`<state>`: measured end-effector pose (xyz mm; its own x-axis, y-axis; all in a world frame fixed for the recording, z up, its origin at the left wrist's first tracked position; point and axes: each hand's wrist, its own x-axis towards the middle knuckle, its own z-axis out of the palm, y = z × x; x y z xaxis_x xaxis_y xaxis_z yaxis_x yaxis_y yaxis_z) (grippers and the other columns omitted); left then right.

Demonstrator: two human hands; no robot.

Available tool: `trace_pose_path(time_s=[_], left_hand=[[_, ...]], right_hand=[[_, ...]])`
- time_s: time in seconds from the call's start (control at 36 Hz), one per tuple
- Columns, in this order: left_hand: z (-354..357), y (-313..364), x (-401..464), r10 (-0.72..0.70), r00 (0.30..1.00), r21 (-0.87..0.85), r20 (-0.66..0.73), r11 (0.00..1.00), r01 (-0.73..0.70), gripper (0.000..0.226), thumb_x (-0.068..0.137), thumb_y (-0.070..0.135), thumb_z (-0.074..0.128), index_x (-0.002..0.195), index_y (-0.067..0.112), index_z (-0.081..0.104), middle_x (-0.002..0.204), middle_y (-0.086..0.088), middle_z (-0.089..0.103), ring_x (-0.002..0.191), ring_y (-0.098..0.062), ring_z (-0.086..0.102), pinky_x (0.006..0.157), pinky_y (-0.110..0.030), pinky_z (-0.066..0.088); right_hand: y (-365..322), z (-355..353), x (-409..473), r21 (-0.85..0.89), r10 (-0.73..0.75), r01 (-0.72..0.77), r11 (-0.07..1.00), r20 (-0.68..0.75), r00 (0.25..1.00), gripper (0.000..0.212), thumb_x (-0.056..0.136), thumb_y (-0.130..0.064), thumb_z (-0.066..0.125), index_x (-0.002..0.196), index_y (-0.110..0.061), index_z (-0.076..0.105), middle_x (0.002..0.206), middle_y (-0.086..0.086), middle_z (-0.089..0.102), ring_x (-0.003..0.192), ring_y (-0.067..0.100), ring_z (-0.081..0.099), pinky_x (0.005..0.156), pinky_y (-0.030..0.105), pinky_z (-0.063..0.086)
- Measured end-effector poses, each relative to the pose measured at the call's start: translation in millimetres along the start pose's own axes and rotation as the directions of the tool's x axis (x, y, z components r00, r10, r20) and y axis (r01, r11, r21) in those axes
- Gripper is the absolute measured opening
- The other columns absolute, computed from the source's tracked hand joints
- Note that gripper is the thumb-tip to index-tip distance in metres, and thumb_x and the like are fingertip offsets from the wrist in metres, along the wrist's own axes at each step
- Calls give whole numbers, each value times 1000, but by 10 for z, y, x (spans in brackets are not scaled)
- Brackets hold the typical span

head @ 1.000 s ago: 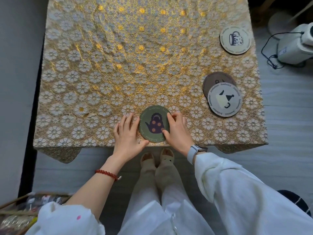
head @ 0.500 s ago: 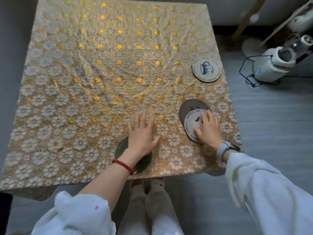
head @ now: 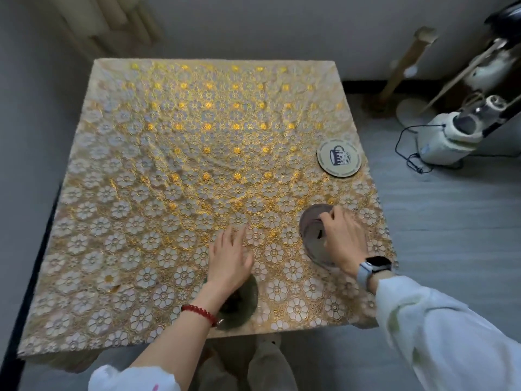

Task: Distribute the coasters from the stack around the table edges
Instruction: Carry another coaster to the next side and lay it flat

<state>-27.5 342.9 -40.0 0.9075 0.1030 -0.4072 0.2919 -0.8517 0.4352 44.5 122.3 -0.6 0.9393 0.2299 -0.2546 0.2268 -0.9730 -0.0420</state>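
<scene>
A square table [head: 141, 170] under a gold flowered cloth fills the view. The coaster stack [head: 313, 235] lies near the right edge, a dark brown one under a pale one. My right hand [head: 342, 239] rests on the stack, fingers curled around the top pale coaster's far rim. A green coaster [head: 245, 300] lies at the near edge, partly hidden by my left wrist. My left hand [head: 229, 256] lies flat with fingers spread, just beyond it. A cream coaster with a blue mug picture [head: 339, 156] sits further back at the right edge.
A white appliance with a black cable [head: 448, 136] stands on the floor to the right, beside a wooden post [head: 400, 66]. A grey wall runs along the left and back. My legs [head: 253, 365] are below the near table edge.
My right hand left the green coaster, reached right to the stack and curled over its top coaster. My left hand slid forward over the green coaster. The camera tilted up, showing the whole table.
</scene>
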Motion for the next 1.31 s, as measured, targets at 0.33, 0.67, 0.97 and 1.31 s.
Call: trace_pose_path(time_s=[0.33,0.67,0.97,1.31], left_hand=[[-1334,-1071,-703,-131,936,-94,-327,990,106,55,92,37,39,141,22,22,152,-2,24,141,-19,17,117,-47,10],[-2430,-3565,-1871,-257,863,-176,-435,964,198,43,89,26,49,130,15,44,137,-5,48,125,-23,43,101,-40,37],[-3275,-5301,-1561,-201,927,-170,-316,973,153,41,89,25,46,128,11,45,135,-9,48,122,-27,42,102,-41,33],[-3580,-5367,-887,-48,967,-97,-251,995,24,39,89,23,47,126,13,46,134,-7,48,123,-25,42,101,-40,34]], right_hand=[[-2039,-677,-126,68,-467,482,874,-160,870,25,84,-10,59,109,-13,54,81,10,63,58,15,42,48,24,34],[-4744,-557,-639,327,-446,471,819,-155,882,39,86,-21,52,123,-26,43,102,9,65,74,31,60,61,40,53],[-6580,-347,-435,364,-310,335,869,-126,942,33,94,-20,41,126,-24,42,112,5,65,89,29,63,66,39,52],[-6666,-268,307,637,-283,178,750,67,957,52,86,-4,45,135,-16,33,132,12,52,118,27,50,98,39,42]])
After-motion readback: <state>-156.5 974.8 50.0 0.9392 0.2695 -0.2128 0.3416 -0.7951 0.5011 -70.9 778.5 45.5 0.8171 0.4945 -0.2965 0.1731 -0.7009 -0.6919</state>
